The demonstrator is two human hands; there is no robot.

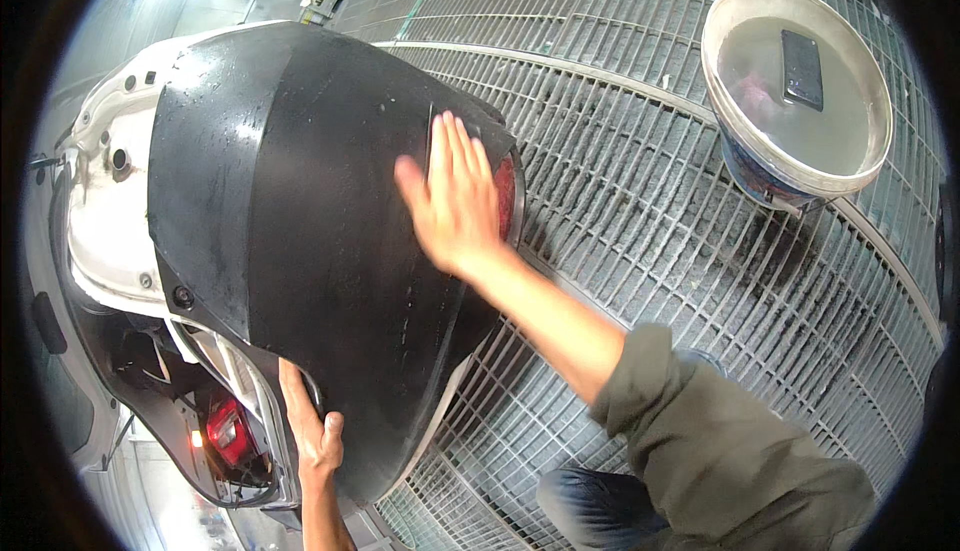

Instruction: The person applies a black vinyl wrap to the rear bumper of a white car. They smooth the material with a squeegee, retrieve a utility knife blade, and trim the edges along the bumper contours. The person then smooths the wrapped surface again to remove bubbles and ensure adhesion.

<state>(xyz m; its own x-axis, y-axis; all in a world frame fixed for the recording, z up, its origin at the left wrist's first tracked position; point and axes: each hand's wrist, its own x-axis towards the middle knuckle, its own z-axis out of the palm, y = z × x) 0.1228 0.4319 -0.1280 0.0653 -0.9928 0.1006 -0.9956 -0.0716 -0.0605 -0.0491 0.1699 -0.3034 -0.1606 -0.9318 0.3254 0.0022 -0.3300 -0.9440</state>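
A large black car bumper (340, 181) with a wet-looking surface fills the middle, with a red reflector (506, 191) in its right side. My right hand (455, 196) lies flat on it beside that reflector, fingers stretched out together and thumb apart. A thin pale edge shows by the fingertips; whether a sheet lies under the palm I cannot tell. Lower left, my left hand (314, 436) is at the bumper's edge, thumb on the black side and fingers along the rim, their tips partly hidden.
White car bodywork (105, 221) adjoins the bumper on the left, with a red tail light (230, 433) below. A metal grating floor (640, 211) spreads to the right. On it stands a bucket (712, 76) of cloudy water with a dark rectangular block (801, 71) and something pink inside.
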